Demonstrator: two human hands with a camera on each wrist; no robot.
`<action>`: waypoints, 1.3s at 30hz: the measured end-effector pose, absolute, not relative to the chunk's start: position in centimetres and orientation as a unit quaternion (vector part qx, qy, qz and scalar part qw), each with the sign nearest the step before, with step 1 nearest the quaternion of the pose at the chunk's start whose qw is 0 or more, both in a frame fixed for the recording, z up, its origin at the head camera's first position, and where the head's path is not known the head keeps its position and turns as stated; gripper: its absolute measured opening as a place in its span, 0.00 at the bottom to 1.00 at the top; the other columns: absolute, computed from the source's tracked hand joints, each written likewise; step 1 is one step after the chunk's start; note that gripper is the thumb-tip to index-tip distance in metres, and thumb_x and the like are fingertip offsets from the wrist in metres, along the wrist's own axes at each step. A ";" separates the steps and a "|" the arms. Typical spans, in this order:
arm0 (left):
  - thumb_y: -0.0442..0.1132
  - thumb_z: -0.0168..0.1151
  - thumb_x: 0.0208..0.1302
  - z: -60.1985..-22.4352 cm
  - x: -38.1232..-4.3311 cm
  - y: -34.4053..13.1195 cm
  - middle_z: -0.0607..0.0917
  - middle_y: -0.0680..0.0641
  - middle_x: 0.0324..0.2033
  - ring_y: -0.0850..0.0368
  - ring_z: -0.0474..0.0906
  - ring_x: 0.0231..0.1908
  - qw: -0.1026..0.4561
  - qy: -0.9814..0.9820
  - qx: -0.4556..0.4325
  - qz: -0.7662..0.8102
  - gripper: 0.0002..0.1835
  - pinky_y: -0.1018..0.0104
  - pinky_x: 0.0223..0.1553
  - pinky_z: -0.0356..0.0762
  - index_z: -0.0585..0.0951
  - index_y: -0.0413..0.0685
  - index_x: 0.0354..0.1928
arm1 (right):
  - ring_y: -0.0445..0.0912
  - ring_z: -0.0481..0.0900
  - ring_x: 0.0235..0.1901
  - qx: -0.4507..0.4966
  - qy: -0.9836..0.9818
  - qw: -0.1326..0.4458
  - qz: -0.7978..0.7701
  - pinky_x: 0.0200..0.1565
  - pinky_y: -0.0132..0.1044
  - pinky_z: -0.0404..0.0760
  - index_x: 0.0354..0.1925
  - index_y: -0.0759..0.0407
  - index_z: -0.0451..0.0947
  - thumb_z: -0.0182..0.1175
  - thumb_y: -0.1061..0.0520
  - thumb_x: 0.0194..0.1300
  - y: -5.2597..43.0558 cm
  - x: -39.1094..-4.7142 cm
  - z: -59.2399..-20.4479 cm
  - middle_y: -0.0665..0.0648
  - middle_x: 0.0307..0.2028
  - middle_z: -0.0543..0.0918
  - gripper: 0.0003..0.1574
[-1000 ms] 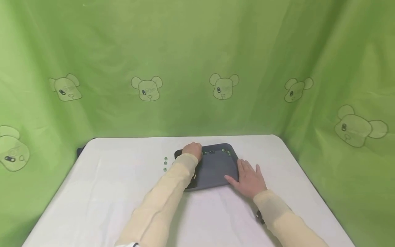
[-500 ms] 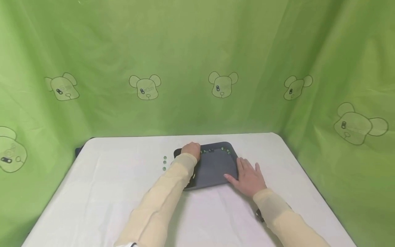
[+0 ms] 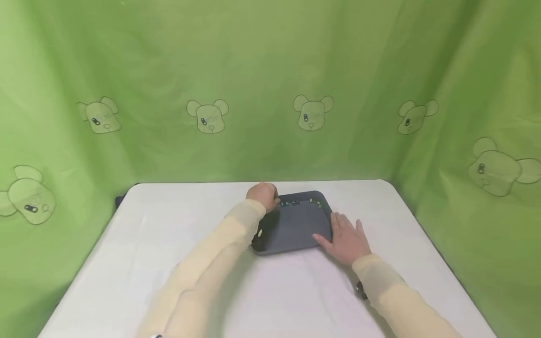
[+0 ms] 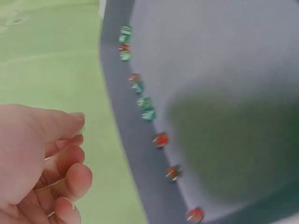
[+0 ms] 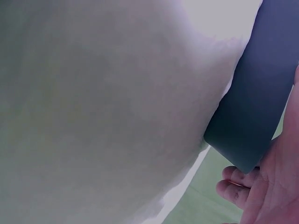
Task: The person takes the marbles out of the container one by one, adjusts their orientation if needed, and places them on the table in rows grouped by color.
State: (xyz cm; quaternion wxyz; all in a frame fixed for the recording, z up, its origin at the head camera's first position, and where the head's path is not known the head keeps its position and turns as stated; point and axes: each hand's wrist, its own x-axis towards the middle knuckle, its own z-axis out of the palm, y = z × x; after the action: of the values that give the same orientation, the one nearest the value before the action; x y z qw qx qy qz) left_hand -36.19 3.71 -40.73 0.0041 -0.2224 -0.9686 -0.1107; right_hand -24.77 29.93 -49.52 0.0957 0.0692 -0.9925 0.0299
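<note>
My left hand (image 3: 262, 195) is over the far left corner of a dark grey tray (image 3: 296, 230). In the left wrist view, the thumb and forefinger pinch a small green glass marble (image 4: 81, 129), mostly hidden by the fingertips. Several red-brown marbles (image 4: 160, 139) and green marbles (image 4: 145, 103) lie along the inside of the tray's wall. My right hand (image 3: 348, 239) rests against the tray's right side with fingers extended and thumb at the near right corner. The right wrist view shows the tray's outer wall (image 5: 257, 84) beside the palm.
The tray stands on a white-covered table (image 3: 296, 295). A green curtain (image 3: 262, 150) printed with bear heads encloses the table's back and sides. A small dark object (image 3: 361, 290) shows beside the right sleeve.
My left hand has lifted slightly and turned at the tray's far left corner. The left forearm now covers the spot where three green marbles lay on the table. My right hand keeps its place.
</note>
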 end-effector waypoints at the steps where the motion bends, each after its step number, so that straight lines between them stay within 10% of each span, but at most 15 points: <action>1: 0.49 0.62 0.64 -40.4 -35.9 3.4 0.88 0.54 0.38 0.56 0.83 0.38 0.006 -0.967 -0.224 -0.118 0.10 0.61 0.42 0.81 0.87 0.54 0.40 | 0.62 0.57 0.68 0.069 -0.993 0.095 0.030 0.65 0.69 0.44 0.71 0.70 0.53 0.32 0.16 0.59 30.0 -24.8 -49.5 0.69 0.69 0.61 0.68; 29: 0.44 0.68 0.59 -45.3 -30.8 -9.5 0.87 0.52 0.31 0.58 0.80 0.30 0.020 -0.971 -0.112 -0.208 0.08 0.62 0.33 0.78 0.87 0.49 0.37 | 0.63 0.56 0.68 0.071 -0.992 0.090 0.051 0.64 0.70 0.42 0.71 0.72 0.51 0.32 0.16 0.59 30.2 -25.0 -49.8 0.72 0.68 0.60 0.69; 39: 0.41 0.67 0.58 -47.7 -30.1 -9.5 0.87 0.50 0.34 0.51 0.82 0.41 0.003 -0.972 -0.092 -0.216 0.05 0.56 0.44 0.79 0.87 0.49 0.33 | 0.63 0.56 0.68 0.073 -0.992 0.089 0.048 0.64 0.70 0.42 0.71 0.72 0.50 0.32 0.16 0.60 30.3 -25.1 -49.8 0.71 0.68 0.60 0.68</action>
State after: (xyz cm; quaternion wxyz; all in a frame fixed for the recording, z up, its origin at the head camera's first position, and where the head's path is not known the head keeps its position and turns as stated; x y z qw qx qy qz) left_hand -30.10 -9.51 -47.68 0.0033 -0.0919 -0.9720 -0.2164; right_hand -25.14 30.30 -49.81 0.0892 0.0729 -0.9922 0.0479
